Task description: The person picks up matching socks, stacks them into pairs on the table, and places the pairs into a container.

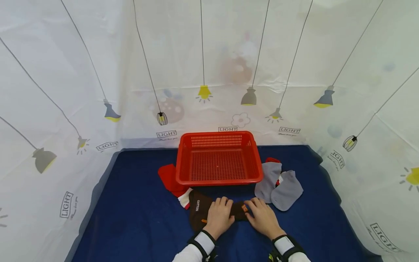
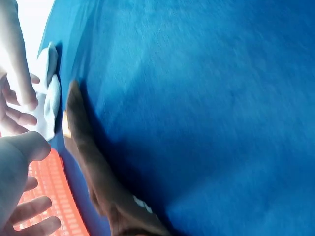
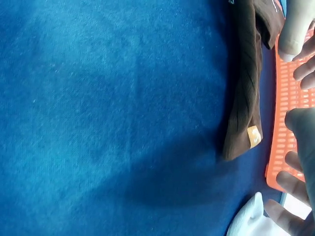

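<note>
Brown sock (image 1: 200, 208) lying in front of basket (image 1: 218, 182), likely handling light, limp; labelled end (image 3: 239, 143) suiting pinch; both hands (image 1: 220, 214) (image 1: 263, 217) hovering, fingers half-spread, empty.

The place seemed a small enclosed booth: white sheets (image 1: 170, 47), printed with hanging lamps (image 1: 248, 97), surrounded a blue cloth (image 1: 131, 218) on three sides. Home or lab, I could not tell.

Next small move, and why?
Probably lower the right hand to pinch the brown sock near its orange tag: the right wrist view shows that hand's fingers spread and holding nothing, with the tagged end loose on the blue cloth.
</note>
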Motion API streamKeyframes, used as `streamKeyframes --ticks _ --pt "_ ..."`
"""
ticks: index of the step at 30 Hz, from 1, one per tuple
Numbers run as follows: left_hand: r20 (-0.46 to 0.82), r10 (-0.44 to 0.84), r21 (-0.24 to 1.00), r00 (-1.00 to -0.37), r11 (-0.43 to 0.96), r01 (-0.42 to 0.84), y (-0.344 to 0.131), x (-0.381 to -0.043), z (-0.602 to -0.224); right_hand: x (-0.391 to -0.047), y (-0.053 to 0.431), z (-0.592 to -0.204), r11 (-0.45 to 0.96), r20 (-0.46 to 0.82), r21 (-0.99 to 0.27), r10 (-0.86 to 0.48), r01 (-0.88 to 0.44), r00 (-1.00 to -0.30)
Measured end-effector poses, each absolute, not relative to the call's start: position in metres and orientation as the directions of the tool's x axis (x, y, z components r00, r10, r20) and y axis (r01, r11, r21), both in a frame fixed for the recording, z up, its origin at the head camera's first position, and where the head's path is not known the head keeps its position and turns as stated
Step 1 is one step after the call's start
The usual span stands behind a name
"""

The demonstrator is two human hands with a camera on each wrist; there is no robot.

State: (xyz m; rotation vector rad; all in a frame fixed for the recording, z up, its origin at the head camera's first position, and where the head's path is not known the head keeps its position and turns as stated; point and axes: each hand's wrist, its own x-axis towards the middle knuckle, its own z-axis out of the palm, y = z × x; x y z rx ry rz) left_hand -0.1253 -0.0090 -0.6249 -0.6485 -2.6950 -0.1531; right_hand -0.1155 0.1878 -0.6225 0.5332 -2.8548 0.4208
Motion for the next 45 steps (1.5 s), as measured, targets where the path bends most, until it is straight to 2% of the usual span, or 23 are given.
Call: streamKeyframes --ticks 7,14,22,31,40,45 --pt "0.428 0.326 0.042 -0.843 0.924 0.379 -0.029 -0.133 -0.628 -0.12 0.181 -0.622 0.876 0.282 -0.239 -0.352 -0.42 -0.893" --pt "0.357 0.222 0.052 -0.907 0.965 0.257 -0.046 -0.13 -0.629 -0.123 0.173 -0.625 0.885 0.212 -0.243 -0.351 -0.397 -0.912" --pt "0.244 0.139 0.116 -0.96 0.978 0.172 -0.059 -0.122 -0.638 -0.12 0.163 -0.633 0.886 0.112 -0.284 -0.35 -0.367 -0.93" --pt "0.184 0.112 0.151 -0.977 0.978 0.141 -0.066 -0.12 -0.645 -0.113 0.152 -0.635 0.898 0.077 -0.281 -0.331 -0.339 -0.94" --pt "0.3 0.133 0.139 -0.945 0.974 0.181 -0.073 -0.124 -0.649 -0.115 0.148 -0.638 0.908 0.033 -0.282 -0.315 -0.311 -0.949" --pt "0.319 0.162 0.143 -0.934 0.966 0.217 -0.076 -0.127 -0.651 -0.116 0.146 -0.638 0.908 0.02 -0.286 -0.315 -0.307 -0.949"
